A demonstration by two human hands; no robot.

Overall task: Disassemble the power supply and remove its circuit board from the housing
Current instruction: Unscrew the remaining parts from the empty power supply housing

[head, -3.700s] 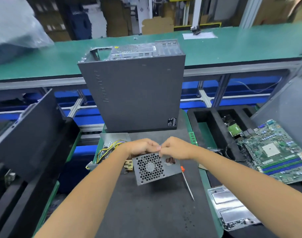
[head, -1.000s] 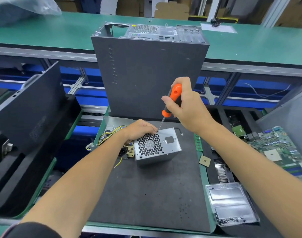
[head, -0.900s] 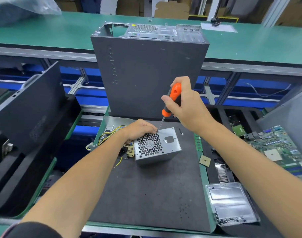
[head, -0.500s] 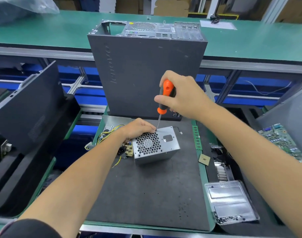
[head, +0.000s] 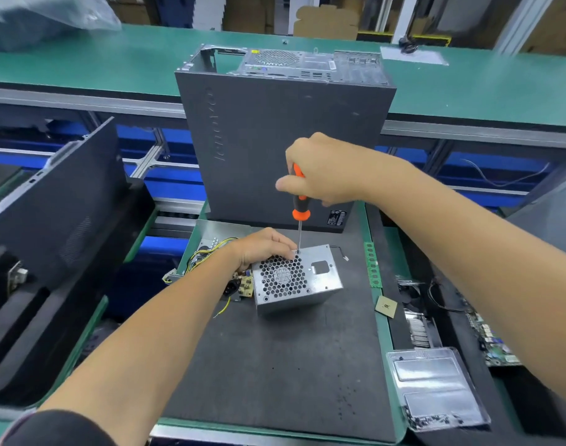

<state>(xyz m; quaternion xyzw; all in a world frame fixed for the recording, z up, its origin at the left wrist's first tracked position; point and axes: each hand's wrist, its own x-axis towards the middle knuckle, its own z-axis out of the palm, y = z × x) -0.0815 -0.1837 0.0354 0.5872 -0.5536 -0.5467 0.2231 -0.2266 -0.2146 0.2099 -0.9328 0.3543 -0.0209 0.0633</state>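
The power supply housing [head: 296, 278] sits on the dark mat [head: 275, 365], fan grille up, wires [head: 207, 254] and a small board [head: 245, 286] at its left. The left hand [head: 264, 247] rests on its far-left corner, fingers lightly bent. The right hand [head: 320, 170] grips the orange screwdriver [head: 299, 204] upright, tip on the housing's top edge, before a computer case [head: 285, 146].

At the centre of the frame, a power supply housing [head: 297, 278] sits on a work mat [head: 275, 365], a computer case [head: 285, 140] standing upright behind it. A screwdriver [head: 299, 207] stands on the housing's top, held from above by the right hand [head: 323, 170]; the left hand [head: 262, 247] rests on the housing's left edge. A plastic tray [head: 436, 391] lies at lower right, a loose chip [head: 385, 306] just right of the mat.
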